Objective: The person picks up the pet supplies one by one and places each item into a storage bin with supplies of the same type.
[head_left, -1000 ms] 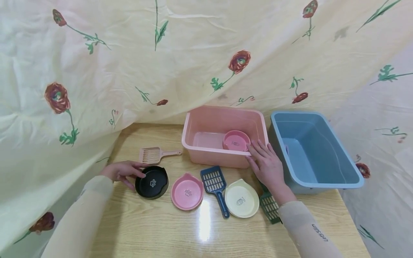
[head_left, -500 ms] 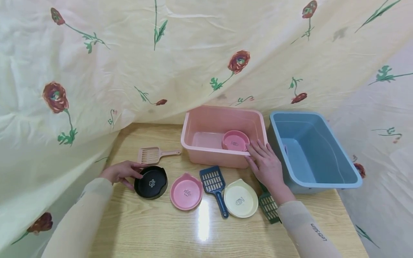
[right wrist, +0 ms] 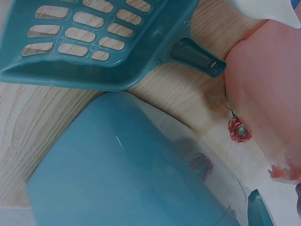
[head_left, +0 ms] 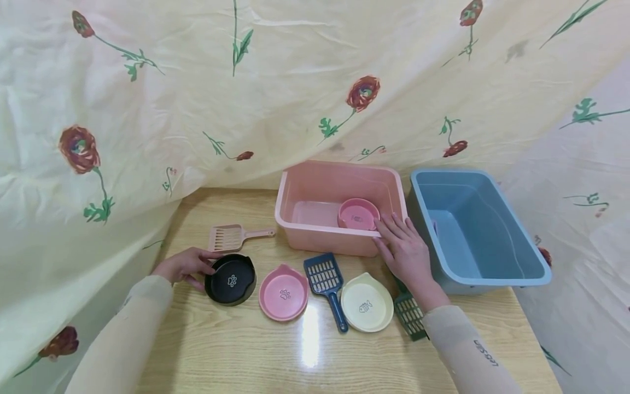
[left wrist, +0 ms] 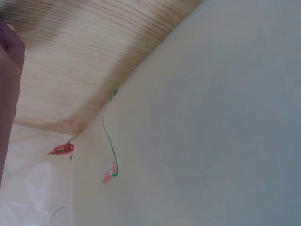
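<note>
My left hand (head_left: 185, 265) holds the left edge of a black pet bowl (head_left: 230, 280) with a paw print; one finger lies over its rim, the thumb outside. Part of this hand (left wrist: 9, 80) shows at the left wrist view's edge. My right hand (head_left: 406, 249) rests on the front right rim of a pink bin (head_left: 330, 241), fingers extended over it, thumb along the outer wall. Inside that bin sits a deep-pink bowl (head_left: 358, 214), close to the fingertips. A green litter scoop (head_left: 410, 316) lies partly under the right forearm; its slotted head fills the right wrist view's upper left.
A pink bowl (head_left: 283, 295), a dark blue scoop (head_left: 325, 276) and a cream bowl (head_left: 366, 306) stand in a row on the wooden table (head_left: 246, 355). A pale pink scoop (head_left: 231, 238) lies behind the black bowl. At right stands a blue bin (head_left: 458, 235). Floral cloth surrounds the table.
Both hands keep their places on the black bowl and the pink bin. The whole head view has shifted slightly to the left.
</note>
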`<state>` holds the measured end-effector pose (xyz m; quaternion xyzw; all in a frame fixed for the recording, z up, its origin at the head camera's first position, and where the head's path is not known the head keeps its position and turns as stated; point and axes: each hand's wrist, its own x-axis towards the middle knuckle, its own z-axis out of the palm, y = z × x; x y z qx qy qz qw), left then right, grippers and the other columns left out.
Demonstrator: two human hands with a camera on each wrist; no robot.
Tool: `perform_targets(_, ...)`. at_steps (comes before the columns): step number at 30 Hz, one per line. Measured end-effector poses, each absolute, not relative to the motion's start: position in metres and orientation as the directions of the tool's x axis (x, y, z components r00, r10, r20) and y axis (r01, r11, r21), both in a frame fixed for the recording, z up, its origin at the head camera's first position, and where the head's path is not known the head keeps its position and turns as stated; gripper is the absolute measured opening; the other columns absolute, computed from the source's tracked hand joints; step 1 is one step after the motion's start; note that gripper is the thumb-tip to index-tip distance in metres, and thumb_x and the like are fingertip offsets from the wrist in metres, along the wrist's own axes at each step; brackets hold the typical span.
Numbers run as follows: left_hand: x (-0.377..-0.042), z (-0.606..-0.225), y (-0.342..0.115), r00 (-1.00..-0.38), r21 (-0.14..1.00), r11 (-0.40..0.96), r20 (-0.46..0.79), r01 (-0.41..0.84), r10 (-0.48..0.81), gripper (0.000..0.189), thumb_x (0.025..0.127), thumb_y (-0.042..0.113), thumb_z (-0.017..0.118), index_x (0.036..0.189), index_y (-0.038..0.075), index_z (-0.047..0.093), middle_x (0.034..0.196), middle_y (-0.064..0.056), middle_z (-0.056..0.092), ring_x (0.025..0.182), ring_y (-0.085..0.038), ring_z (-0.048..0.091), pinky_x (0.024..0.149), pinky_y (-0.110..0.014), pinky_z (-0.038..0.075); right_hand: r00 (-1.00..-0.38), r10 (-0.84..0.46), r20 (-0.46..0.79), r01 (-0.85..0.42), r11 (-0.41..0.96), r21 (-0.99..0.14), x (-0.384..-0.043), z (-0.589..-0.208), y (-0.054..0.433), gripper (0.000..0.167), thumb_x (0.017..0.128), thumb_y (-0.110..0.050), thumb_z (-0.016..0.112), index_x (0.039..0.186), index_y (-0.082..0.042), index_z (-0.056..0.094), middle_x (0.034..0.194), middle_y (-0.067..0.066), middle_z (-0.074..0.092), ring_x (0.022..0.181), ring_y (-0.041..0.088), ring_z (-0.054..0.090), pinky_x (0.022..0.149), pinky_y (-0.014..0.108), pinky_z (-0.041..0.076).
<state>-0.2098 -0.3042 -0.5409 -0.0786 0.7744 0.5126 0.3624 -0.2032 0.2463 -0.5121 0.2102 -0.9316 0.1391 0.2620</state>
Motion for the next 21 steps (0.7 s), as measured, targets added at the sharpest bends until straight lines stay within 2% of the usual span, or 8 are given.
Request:
perform_targets(9, -0.209, -0.540, -0.303, -0.734, 0.739, 0.464, -0.636, -0.489, 0.239, 0.063, 0.097, -0.013, 0.061, 0.156, -0.007, 0.044, 0.120, -0.025, 0.064, 0.102, -0.029, 0.072, 0.071, -0.044, 0.068, -0.766, -0.326, 0.554, -0.477, 0.866, -0.149, -0.205, -0.511, 0.245, 0.059, 0.093, -0.027, 0.083, 0.147, -0.011, 0.065, 0.146, 0.017, 0.064, 0.141, 0.041, 0.057, 0.121, 0.062, 0.039)
perform_targets(15, -0.206, -0.541, -0.305, -0.748, 0.757, 0.441, -0.618, -0.482, 0.243, 0.063, 0.096, -0.015, 0.060, 0.156, -0.008, 0.043, 0.116, -0.025, 0.066, 0.101, -0.031, 0.073, 0.072, -0.046, 0.068, -0.780, -0.321, 0.537, -0.467, 0.870, -0.158, -0.205, -0.510, 0.244, 0.060, 0.093, -0.028, 0.083, 0.148, -0.012, 0.064, 0.148, 0.016, 0.063, 0.143, 0.040, 0.055, 0.125, 0.058, 0.036)
perform_targets(21, -0.205, -0.526, -0.305, -0.759, 0.763, 0.461, -0.601, -0.453, 0.248, 0.062, 0.097, -0.015, 0.058, 0.156, -0.010, 0.041, 0.122, -0.030, 0.062, 0.106, -0.033, 0.070, 0.073, -0.049, 0.068, -0.782, -0.318, 0.535, -0.459, 0.876, -0.150, -0.203, -0.511, 0.245, 0.060, 0.094, -0.029, 0.082, 0.149, -0.013, 0.064, 0.148, 0.016, 0.062, 0.143, 0.039, 0.055, 0.126, 0.056, 0.035)
